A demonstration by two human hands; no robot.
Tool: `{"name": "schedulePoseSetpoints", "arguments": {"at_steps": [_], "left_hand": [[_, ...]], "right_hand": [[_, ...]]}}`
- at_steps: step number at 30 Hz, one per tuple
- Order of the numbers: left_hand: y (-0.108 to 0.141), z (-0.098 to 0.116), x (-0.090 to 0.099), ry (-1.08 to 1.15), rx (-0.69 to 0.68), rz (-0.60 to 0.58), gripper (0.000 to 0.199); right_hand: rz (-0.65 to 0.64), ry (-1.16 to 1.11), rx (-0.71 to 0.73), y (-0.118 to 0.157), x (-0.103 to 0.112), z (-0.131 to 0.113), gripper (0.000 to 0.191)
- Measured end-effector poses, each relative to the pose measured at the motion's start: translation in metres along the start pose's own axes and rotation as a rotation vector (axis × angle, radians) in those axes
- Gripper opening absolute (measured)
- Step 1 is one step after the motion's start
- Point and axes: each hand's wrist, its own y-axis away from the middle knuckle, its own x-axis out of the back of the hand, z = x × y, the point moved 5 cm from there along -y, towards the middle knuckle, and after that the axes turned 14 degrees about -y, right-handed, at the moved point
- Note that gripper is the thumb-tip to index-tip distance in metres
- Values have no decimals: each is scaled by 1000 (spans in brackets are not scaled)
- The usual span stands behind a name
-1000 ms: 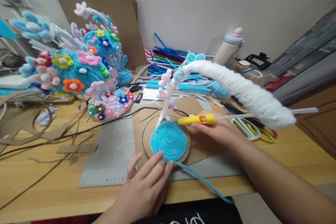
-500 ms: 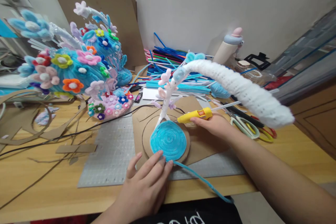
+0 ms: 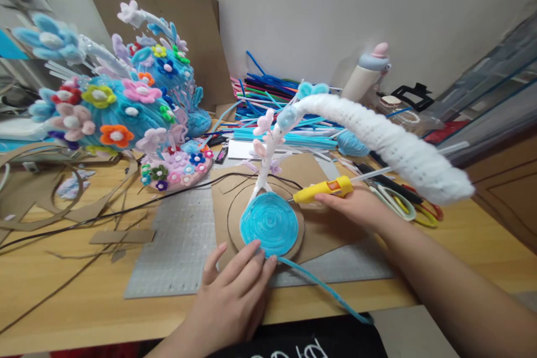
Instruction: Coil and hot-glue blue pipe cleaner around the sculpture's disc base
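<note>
Ridged blue coil (image 3: 271, 222), smooth plastic glue gun (image 3: 321, 189), matt cardboard sheet (image 3: 327, 238), wooden table (image 3: 71, 296)

Right hand (image 3: 356, 204) gripping yellow glue gun (image 3: 323, 189), left hand (image 3: 235, 285) on blue coil (image 3: 269, 222)

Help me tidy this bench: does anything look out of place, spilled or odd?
Nothing looks spilled, but cut cardboard scraps lie scattered untidily on the left. A black cable trails across the cutting mat, and the blue strand's loose end overhangs the table's near edge, where it might snag.
</note>
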Motion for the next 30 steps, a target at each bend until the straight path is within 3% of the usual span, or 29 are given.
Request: {"name": "schedulePoseSetpoints", "arguments": {"at_steps": [17,28,30], "left_hand": [[1,0,0,-5,2,-2,33],[3,0,-2,-4,-3,-6,34],[2,0,-2,-4,-4,-5,34]], "right_hand": [[-37,55,-254,24,12,7,47],[-185,-32,-78,28,19,5,44],[-129,-133,-47,23,24,6,47]]}}
